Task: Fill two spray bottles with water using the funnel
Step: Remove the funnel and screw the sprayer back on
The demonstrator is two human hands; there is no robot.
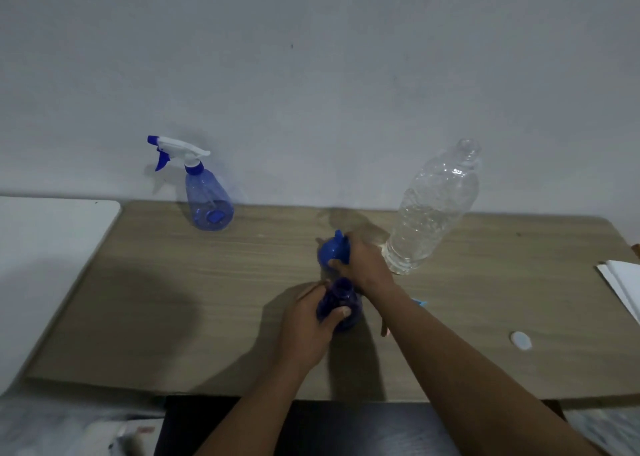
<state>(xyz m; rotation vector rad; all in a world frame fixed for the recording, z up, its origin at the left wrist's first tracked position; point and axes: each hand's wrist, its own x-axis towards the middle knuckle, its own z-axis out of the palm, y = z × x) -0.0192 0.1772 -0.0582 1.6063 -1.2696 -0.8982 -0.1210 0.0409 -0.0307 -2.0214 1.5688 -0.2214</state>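
Your left hand [304, 327] grips the open spray bottle [341, 305], centre of the desk [173, 282]; your right hand [365, 263] holds the blue funnel [331, 252] just beyond its mouth. The second spray bottle [207, 196] stands far left.

Dim, bluish, soft picture; wide-angle bending at edges; a broad shadow darkens the table [173, 282].
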